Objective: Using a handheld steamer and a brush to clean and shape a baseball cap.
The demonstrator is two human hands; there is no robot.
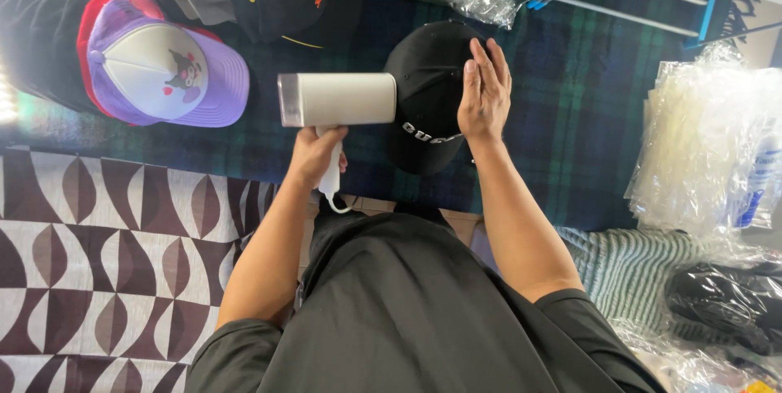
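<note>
Plaid blanket (586,100) holds black cap (428,75), right hand (484,92) flat, fingers together, on its right; left hand (314,157) grips white steamer (338,100) left of cap, mid-steaming; next needs nozzle aimed at crown.

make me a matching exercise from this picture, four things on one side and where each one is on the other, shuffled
Things:
1. white handheld steamer
2. black cap
3. purple and white cap
4. stack of clear plastic bags

Places:
A. far right, on the dark plaid cloth
B. under the flat right hand
C. in the left hand
D. upper left, beside other caps

Pairs: 1-C, 2-B, 3-D, 4-A
</note>
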